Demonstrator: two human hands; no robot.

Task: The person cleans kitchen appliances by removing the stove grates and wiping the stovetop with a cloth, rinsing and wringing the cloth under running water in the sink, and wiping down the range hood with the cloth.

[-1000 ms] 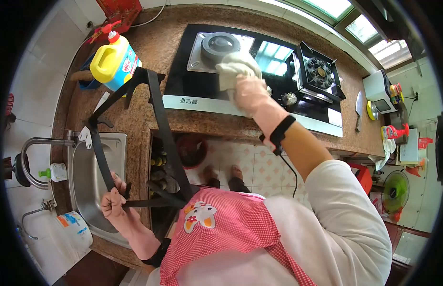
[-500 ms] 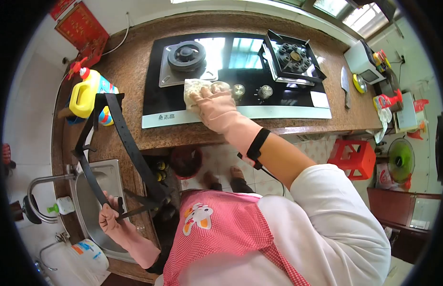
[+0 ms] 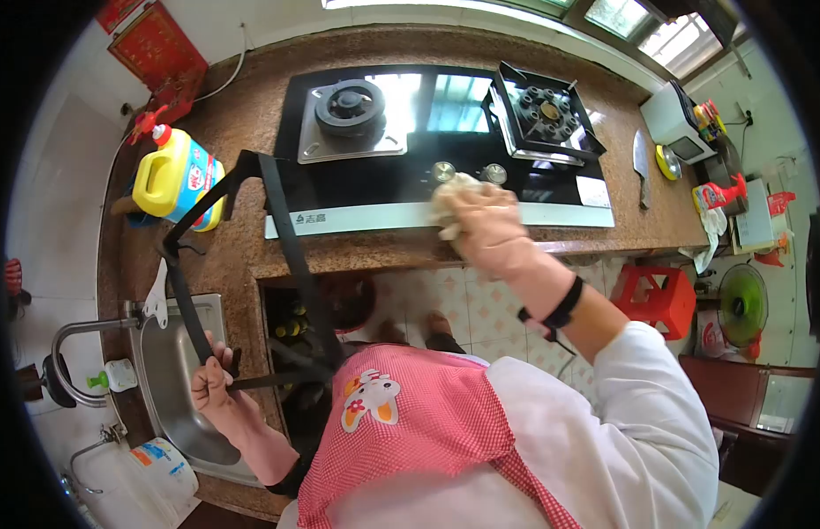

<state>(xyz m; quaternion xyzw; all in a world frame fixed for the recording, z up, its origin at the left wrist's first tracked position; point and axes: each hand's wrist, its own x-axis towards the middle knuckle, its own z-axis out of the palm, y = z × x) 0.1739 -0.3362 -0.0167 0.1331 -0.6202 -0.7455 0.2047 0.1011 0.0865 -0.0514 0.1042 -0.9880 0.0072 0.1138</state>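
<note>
My right hand (image 3: 496,231), in a pink glove, presses a crumpled beige cloth (image 3: 449,204) against the pale front strip of the gas stove (image 3: 374,217), just below the two knobs. Some motion blur softens the cloth and fingers. Over the sink's edge, my left hand (image 3: 217,390), also gloved, is closed around one bar of a square black pan support frame (image 3: 292,247). The frame is held up, tilted, in front of the counter. On the stove, the left burner (image 3: 350,106) stands without a frame, while a matching black frame (image 3: 589,139) surrounds the right burner (image 3: 548,111).
A yellow cleaner bottle (image 3: 154,181) stands left of the stove, above the steel sink (image 3: 217,313) and its tap (image 3: 79,332). A knife (image 3: 640,167) lies right of the stove near a red spray bottle (image 3: 718,192). A red stool (image 3: 654,300) is on the floor.
My right hand has moved the cloth rightward and down, from beside the left knob to the stove's front strip. The black frame in my left hand has shifted slightly right and up.
</note>
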